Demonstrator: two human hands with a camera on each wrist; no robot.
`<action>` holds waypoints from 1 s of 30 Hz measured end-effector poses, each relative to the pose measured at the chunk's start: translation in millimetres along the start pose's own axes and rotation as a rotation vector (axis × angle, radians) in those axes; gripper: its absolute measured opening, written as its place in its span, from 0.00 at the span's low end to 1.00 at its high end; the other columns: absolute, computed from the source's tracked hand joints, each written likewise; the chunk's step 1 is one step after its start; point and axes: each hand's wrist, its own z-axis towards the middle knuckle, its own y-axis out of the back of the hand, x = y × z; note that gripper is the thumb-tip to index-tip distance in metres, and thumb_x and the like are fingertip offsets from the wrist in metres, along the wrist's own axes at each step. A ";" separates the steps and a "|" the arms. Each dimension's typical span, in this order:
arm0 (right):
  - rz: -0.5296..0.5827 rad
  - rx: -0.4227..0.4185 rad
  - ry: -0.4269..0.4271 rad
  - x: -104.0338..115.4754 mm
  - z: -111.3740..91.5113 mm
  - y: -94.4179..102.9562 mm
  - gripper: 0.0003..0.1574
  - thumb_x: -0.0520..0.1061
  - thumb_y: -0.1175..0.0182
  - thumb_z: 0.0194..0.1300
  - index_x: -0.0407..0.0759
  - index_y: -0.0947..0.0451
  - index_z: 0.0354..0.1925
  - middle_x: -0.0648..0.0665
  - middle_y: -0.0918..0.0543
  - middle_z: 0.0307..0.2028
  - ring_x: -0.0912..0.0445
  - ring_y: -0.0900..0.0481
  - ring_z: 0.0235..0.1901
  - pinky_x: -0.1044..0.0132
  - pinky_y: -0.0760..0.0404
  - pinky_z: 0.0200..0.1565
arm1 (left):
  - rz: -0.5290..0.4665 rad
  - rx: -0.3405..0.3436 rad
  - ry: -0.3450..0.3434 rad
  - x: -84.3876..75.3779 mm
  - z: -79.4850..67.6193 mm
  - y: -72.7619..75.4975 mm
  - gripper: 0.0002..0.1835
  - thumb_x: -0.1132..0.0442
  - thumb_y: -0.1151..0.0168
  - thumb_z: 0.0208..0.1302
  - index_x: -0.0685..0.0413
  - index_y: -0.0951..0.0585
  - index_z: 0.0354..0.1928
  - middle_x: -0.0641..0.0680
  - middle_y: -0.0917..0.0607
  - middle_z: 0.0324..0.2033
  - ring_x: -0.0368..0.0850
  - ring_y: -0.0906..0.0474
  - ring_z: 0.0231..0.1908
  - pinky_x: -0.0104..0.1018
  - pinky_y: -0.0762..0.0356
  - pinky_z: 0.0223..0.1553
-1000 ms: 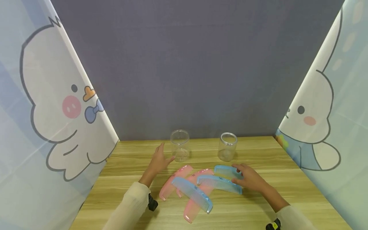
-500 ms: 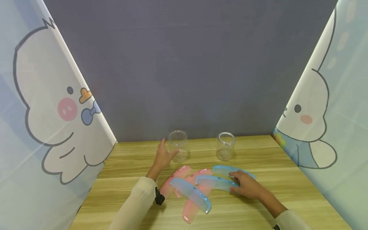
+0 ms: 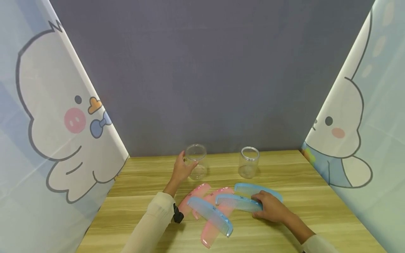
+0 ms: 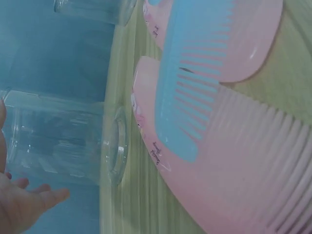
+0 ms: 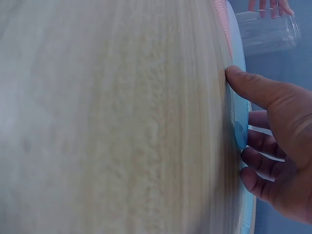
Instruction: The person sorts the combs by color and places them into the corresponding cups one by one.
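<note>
In the head view my left hand point(image 3: 182, 171) is beside the left clear jar point(image 3: 198, 172). Its thumb lies in front of the jar and the other fingers stand at its left side, fairly straight; firm contact is not plain. My right hand point(image 3: 272, 207) holds the right end of a blue comb point(image 3: 235, 201), thumb at the near edge and curled fingers at the far edge. That comb still lies low over the others. The right wrist view shows the thumb and fingertips against the blue comb point(image 5: 239, 117).
Another blue comb point(image 3: 250, 187) lies behind the right hand. A third blue comb point(image 3: 210, 214) crosses several overlapping pink combs point(image 3: 209, 234). A second clear jar point(image 3: 248, 168) stands at the back right of the wooden table point(image 3: 269, 239). A grey backdrop point(image 3: 209, 88) rises behind.
My left hand has moved right, up to the left jar. My right hand has shifted left from the rear blue comb and closed on the end of the middle one.
</note>
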 end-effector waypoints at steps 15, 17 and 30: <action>-0.033 -0.052 -0.016 0.0 0.3 -5.2 0.33 0.59 0.22 0.51 0.40 0.16 0.49 0.53 0.18 0.39 0.65 0.24 0.36 0.68 0.20 0.37 | 0.006 -0.016 -0.010 -1.1 1.7 -0.3 0.47 0.47 0.29 0.65 0.60 0.41 0.77 0.65 0.32 0.72 0.68 0.31 0.69 0.62 0.25 0.64; -0.020 -0.060 -0.019 -0.5 0.2 -5.7 0.33 0.59 0.22 0.51 0.41 0.16 0.48 0.54 0.19 0.39 0.65 0.25 0.36 0.68 0.20 0.37 | 0.015 -0.013 -0.015 -0.6 1.8 0.6 0.47 0.47 0.29 0.64 0.60 0.40 0.77 0.64 0.32 0.72 0.67 0.30 0.68 0.61 0.24 0.63; 0.051 -0.128 -0.013 -5.6 1.0 -7.1 0.31 0.56 0.21 0.49 0.40 0.16 0.47 0.53 0.17 0.39 0.66 0.25 0.36 0.69 0.21 0.37 | -0.006 -0.021 -0.043 -1.3 0.7 3.5 0.44 0.50 0.27 0.63 0.60 0.36 0.75 0.65 0.28 0.69 0.68 0.27 0.65 0.61 0.22 0.60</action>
